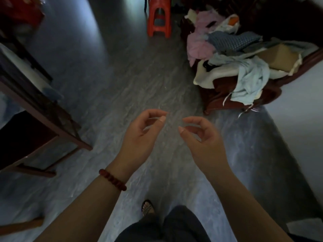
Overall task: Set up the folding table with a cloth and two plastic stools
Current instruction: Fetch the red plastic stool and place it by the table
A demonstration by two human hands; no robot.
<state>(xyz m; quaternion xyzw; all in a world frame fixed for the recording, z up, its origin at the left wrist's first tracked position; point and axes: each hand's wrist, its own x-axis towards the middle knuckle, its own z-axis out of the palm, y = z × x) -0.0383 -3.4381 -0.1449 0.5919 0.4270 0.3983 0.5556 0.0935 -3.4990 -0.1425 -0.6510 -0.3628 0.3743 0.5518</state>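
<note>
A red plastic stool (158,20) stands on the grey floor at the top centre, far ahead of me. My left hand (142,135), with a dark red bead bracelet on its wrist, and my right hand (203,138) hover side by side over the floor in the middle. Both have loosely curled fingers and hold nothing. A heap of mixed cloths (232,55), pink, blue, checked and cream, lies to the upper right of my hands. I see no folding table that I can tell apart from the other furniture.
Dark wooden furniture (40,117) with a low frame fills the left side. A white surface (300,95) borders the right edge. Open grey floor (139,81) runs between them towards the stool. My sandalled foot (147,207) and dark trousers show at the bottom.
</note>
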